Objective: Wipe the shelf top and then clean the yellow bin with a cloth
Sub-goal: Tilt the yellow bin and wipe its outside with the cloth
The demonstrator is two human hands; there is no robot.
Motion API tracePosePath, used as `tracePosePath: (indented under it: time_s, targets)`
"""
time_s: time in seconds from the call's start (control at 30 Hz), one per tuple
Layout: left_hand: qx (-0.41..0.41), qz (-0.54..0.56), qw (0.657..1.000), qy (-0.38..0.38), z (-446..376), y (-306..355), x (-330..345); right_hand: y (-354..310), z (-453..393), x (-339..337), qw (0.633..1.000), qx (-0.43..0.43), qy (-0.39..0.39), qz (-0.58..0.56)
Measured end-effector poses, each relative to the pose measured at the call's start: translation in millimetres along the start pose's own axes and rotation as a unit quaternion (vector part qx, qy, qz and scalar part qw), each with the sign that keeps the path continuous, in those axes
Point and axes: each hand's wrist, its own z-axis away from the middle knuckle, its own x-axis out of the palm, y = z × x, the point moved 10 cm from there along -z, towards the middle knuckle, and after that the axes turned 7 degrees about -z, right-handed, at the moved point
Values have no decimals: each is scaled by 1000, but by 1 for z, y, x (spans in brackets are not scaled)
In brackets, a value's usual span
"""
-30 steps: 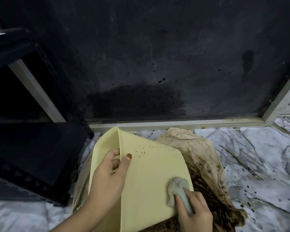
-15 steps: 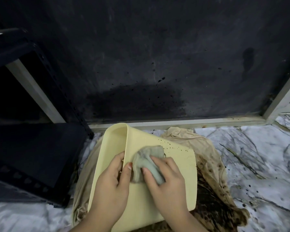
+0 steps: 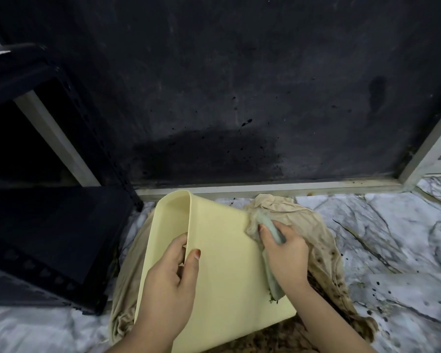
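The yellow bin (image 3: 227,266) lies tipped on its side on the floor, one flat side facing up, its near corner resting on stained fabric. My left hand (image 3: 171,284) grips the bin's left edge, thumb on the outer face and fingers curled over the rim. My right hand (image 3: 285,253) presses a crumpled grey-green cloth (image 3: 262,225) against the bin's upper right edge. The face under the cloth looks free of specks.
A beige fabric (image 3: 323,253), stained dark brown, is spread under and right of the bin. A black shelf unit (image 3: 43,233) stands at the left. A dark splattered wall panel (image 3: 239,98) with a pale frame rises behind. Marbled floor (image 3: 392,240) extends right.
My right hand swept the cloth from the bin's lower right up to its top left, then across to the upper right edge. The dark specks on the face are gone.
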Motion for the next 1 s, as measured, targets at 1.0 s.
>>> tracePosePath:
  time_s: [1.0]
  targets:
    - [36,-23,999,2,5,7,4,-63,45,28,988,-146,-38,-28]
